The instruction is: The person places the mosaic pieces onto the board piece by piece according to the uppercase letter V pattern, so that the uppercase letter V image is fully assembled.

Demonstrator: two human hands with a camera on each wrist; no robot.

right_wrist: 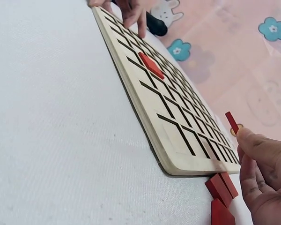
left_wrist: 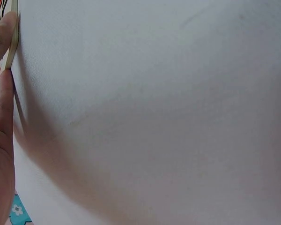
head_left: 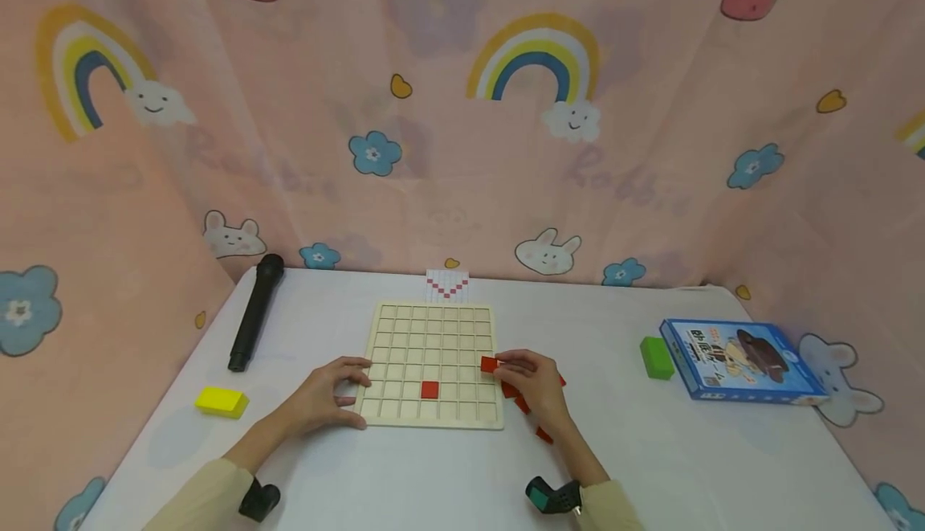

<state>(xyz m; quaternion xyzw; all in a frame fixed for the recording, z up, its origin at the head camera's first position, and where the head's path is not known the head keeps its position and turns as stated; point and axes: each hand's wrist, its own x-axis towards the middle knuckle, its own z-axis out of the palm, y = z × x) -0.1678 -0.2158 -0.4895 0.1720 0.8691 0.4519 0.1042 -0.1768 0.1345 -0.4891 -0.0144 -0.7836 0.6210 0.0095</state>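
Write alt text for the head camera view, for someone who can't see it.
A person's right hand pinches a red tile over the right edge of a wooden grid board, while the left hand rests on the board's left edge. One red tile in the board sits in a cell, and more loose red tiles lie by the right hand on the white table.
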